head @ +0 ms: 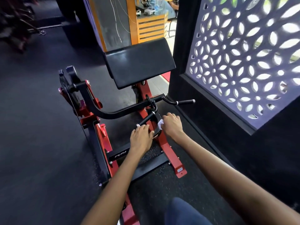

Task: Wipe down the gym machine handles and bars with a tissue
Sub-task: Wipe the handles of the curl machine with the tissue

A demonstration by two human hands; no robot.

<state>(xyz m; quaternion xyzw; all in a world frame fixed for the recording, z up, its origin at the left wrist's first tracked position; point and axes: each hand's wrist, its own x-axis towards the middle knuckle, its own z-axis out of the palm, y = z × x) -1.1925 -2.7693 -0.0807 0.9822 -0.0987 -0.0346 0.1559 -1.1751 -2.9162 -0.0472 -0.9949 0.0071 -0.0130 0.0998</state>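
Observation:
A red and black curl machine stands in front of me, with a black arm pad (139, 62) up top. Its black crossbar (129, 108) ends in two handles: a far one (185, 101) sticking out to the right and a near one (146, 119) angled toward me. My right hand (172, 125) presses a crumpled white tissue (160, 124) against the curved black bar beside the near handle. My left hand (141, 137) rests over the lower end of the near handle, fingers curled around it.
A red frame leg (172, 158) and a black base bar (119, 154) lie under my arms. A perforated screen wall (243, 62) stands close on the right. A weight-plate horn (71, 85) sits on the left. Dark rubber floor (40, 127) spreads to the left.

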